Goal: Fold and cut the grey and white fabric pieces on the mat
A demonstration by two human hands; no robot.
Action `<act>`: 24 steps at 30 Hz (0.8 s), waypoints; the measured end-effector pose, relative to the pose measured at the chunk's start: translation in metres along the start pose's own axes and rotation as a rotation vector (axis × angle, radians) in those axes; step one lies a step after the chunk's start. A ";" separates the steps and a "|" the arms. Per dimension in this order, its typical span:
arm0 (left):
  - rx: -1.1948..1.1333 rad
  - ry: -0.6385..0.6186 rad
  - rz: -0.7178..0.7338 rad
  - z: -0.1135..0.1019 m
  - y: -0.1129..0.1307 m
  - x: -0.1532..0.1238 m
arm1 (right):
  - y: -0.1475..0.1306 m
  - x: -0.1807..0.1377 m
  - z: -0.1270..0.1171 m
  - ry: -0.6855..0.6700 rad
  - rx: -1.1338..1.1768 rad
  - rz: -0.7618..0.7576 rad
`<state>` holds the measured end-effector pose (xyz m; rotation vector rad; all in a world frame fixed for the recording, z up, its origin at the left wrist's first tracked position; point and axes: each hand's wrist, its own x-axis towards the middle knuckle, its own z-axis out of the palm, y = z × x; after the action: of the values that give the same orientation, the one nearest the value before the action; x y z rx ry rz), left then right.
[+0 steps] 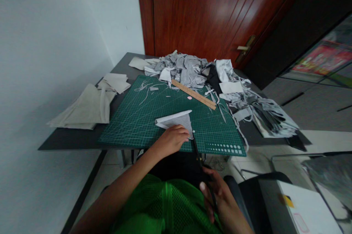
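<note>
A small piece of grey fabric point(182, 119) with a pale folded edge lies on the green cutting mat point(132, 124). My left hand point(173, 139) presses on its near side, fingers closed together over the cloth. In my right hand point(220, 195) is a pair of black scissors point(196, 149), its handles wrapped by my fingers. The blades point away from me, over the mat's front edge, and their tips reach the fabric's right corner beside my left fingertips. Whether the blades touch the cloth is too small to tell.
A wooden ruler point(194, 94) and thread scraps lie farther back on the mat. Heaped grey fabric point(189, 69) fills the table's far side. Folded cream cloth point(85, 107) sits at left, stacked fabric point(271, 116) at right. A white box point(305, 204) stands low at right.
</note>
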<state>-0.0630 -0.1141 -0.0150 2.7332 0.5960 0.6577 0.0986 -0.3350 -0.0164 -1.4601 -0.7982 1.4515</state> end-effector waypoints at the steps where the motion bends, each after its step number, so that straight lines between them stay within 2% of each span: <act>1: -0.006 0.008 -0.008 0.000 0.000 0.000 | 0.002 0.001 -0.001 -0.007 0.015 0.009; 14: 0.035 -0.001 -0.030 0.000 0.002 0.000 | -0.010 0.016 -0.001 -0.029 0.061 -0.018; 20: -0.027 0.038 -0.019 0.001 0.001 0.002 | -0.007 0.005 -0.004 -0.032 0.052 0.017; 24: -0.025 0.019 -0.013 0.001 0.000 0.001 | -0.003 -0.001 -0.010 -0.051 0.080 0.045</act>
<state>-0.0619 -0.1135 -0.0154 2.7008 0.6050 0.6844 0.1086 -0.3361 -0.0140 -1.3933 -0.7341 1.5427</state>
